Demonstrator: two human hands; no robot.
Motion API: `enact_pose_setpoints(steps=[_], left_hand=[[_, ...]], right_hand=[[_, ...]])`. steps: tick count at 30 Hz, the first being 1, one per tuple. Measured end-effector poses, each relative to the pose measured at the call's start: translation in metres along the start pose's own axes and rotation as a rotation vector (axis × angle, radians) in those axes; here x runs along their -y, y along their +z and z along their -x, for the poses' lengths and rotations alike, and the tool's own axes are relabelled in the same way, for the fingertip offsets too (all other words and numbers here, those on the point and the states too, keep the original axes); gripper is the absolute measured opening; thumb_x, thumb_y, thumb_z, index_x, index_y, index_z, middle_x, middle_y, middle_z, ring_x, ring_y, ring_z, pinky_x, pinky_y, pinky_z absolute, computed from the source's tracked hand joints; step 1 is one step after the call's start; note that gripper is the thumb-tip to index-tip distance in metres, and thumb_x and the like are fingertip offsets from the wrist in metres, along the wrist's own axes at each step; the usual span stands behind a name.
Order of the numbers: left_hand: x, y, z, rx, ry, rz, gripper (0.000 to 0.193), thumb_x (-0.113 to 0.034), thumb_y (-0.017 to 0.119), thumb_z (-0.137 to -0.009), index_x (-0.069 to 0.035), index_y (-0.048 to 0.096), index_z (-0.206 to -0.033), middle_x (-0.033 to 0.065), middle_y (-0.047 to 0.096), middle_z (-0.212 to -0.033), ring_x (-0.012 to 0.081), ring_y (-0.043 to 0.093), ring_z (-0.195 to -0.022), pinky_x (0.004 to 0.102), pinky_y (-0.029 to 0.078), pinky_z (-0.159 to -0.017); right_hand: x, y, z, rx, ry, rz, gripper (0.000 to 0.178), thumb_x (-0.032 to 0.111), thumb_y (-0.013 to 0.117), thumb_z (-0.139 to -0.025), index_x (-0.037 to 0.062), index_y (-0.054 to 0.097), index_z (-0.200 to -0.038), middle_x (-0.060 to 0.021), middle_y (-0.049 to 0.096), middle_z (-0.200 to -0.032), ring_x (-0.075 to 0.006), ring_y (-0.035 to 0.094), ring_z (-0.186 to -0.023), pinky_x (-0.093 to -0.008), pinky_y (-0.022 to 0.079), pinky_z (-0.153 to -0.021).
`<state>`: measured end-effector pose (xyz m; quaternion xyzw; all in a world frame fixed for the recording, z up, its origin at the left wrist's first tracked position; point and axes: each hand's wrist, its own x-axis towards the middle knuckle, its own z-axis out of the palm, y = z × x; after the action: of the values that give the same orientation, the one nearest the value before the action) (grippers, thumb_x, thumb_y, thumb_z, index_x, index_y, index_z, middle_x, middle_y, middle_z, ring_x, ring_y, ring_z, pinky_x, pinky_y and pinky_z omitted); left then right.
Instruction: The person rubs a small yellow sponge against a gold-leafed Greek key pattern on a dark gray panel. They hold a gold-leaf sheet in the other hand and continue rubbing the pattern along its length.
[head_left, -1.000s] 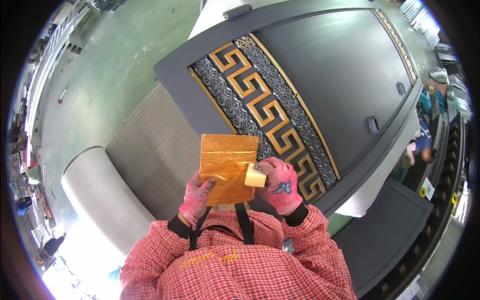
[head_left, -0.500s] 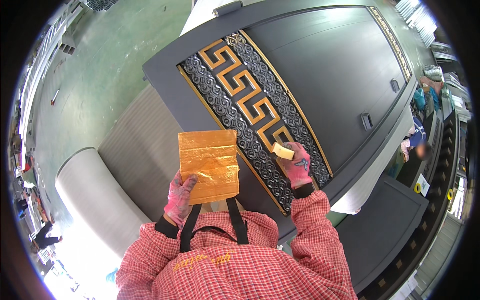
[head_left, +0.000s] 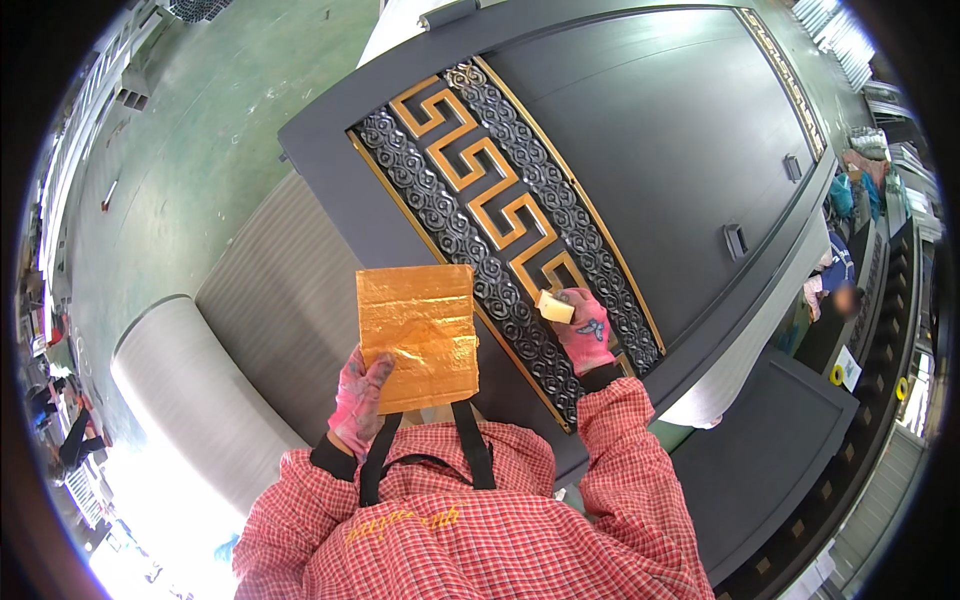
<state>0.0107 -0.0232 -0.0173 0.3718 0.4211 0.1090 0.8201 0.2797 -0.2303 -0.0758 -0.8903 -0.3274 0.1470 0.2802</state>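
Observation:
My left hand (head_left: 358,400), in a pink glove, grips the lower left edge of a flat square board (head_left: 418,335) coated in gold paint. My right hand (head_left: 585,335), gloved in pink too, pinches a small pale sponge block (head_left: 555,307) over the lower end of a gold key-pattern strip (head_left: 480,165). Whether the sponge touches the strip I cannot tell. Bands of dark scrollwork (head_left: 425,190) run along both sides of the strip, edged by thin gold lines. All this ornament belongs to a large dark grey door panel (head_left: 650,130).
A big roll of pale sheet (head_left: 190,370) lies to the left, partly unrolled toward the panel. Another dark panel (head_left: 770,450) lies at lower right beside a long dark rack (head_left: 850,480). Another person (head_left: 835,270) is at the far right. Green floor (head_left: 230,110) shows at upper left.
My right hand has shifted slightly left and down with the sponge, which is now tilted differently. The board in my left hand has barely moved.

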Motion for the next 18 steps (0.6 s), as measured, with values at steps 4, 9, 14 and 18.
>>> enact_pose_setpoints(steps=[4, 9, 14, 18], left_hand=[[-0.006, 0.004, 0.001, 0.000, -0.001, -0.009, 0.035, -0.017, 0.060, -0.094, -0.005, 0.050, -0.125, 0.0004, 0.059, -0.114, 0.0100, 0.055, -0.103, 0.0274, 0.044, -0.091], [-0.007, 0.003, -0.001, 0.004, 0.006, 0.011, 0.036, -0.017, 0.060, -0.094, -0.005, 0.049, -0.127, 0.0011, 0.059, -0.116, 0.0105, 0.055, -0.104, 0.0276, 0.045, -0.090], [-0.003, 0.000, -0.005, -0.016, -0.010, -0.027, 0.036, -0.017, 0.060, -0.095, -0.004, 0.049, -0.127, 0.0022, 0.059, -0.116, 0.0112, 0.055, -0.105, 0.0278, 0.045, -0.090], [-0.004, 0.000, -0.005, -0.015, -0.017, 0.012, 0.036, -0.017, 0.060, -0.094, -0.005, 0.049, -0.127, 0.0023, 0.059, -0.116, 0.0110, 0.055, -0.104, 0.0274, 0.045, -0.090]], right_hand=[[-0.020, -0.004, -0.008, -0.145, 0.101, 0.052, 0.029, 0.000, 0.071, -0.068, 0.0066, 0.066, -0.096, -0.0121, 0.066, -0.098, -0.0314, 0.066, -0.087, -0.0347, 0.053, -0.075], [-0.018, -0.014, -0.011, -0.128, 0.059, -0.048, 0.034, 0.001, 0.073, -0.065, 0.0066, 0.066, -0.097, -0.0122, 0.066, -0.099, -0.0315, 0.065, -0.089, -0.0350, 0.053, -0.076], [-0.022, -0.009, -0.010, -0.031, 0.010, -0.015, 0.031, 0.000, 0.072, -0.067, 0.0081, 0.067, -0.097, -0.0108, 0.066, -0.097, -0.0307, 0.066, -0.086, -0.0340, 0.054, -0.075], [-0.015, -0.015, -0.029, -0.146, 0.073, -0.074, 0.022, 0.002, 0.066, -0.074, 0.0066, 0.067, -0.095, -0.0115, 0.066, -0.095, -0.0299, 0.066, -0.085, -0.0334, 0.054, -0.073]])
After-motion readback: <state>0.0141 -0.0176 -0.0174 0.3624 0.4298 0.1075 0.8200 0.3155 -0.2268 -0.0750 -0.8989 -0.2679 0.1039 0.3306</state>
